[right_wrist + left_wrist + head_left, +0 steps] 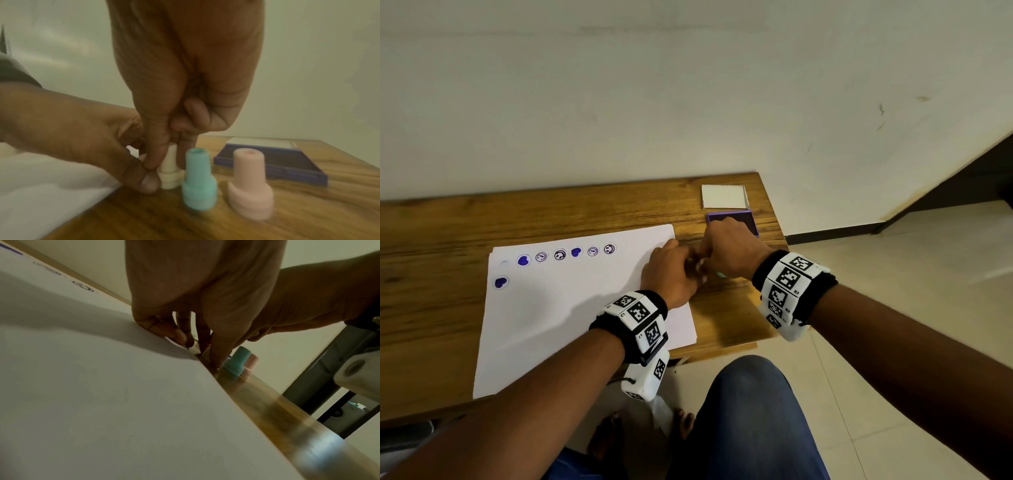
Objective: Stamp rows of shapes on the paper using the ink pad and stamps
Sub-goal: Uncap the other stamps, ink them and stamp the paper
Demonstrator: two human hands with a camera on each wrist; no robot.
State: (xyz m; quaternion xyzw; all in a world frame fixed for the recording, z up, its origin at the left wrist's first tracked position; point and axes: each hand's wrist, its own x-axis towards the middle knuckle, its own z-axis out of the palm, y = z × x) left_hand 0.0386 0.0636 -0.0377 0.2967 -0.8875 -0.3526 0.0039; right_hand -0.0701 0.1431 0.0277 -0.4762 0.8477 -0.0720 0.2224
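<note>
A white paper [585, 308] lies on the wooden table [448, 222] with a row of purple stamped hearts and faces [560, 254] and one heart [500, 282] below. Both hands meet just off the paper's right edge. My right hand [164, 164] pinches the stem of a cream stamp [169, 177] between thumb and forefinger. My left hand [151, 177] grips the same stamp at its base, thumb down on the table. A teal stamp [198, 178] and a pink stamp [249, 183] stand upright right beside it. The open purple ink pad [732, 219] sits behind my right hand.
The ink pad's white lid [724, 196] lies at the table's far right corner, against the wall. The table's right edge [774, 222] is close to the pad, with tiled floor beyond. My knees are below the front edge.
</note>
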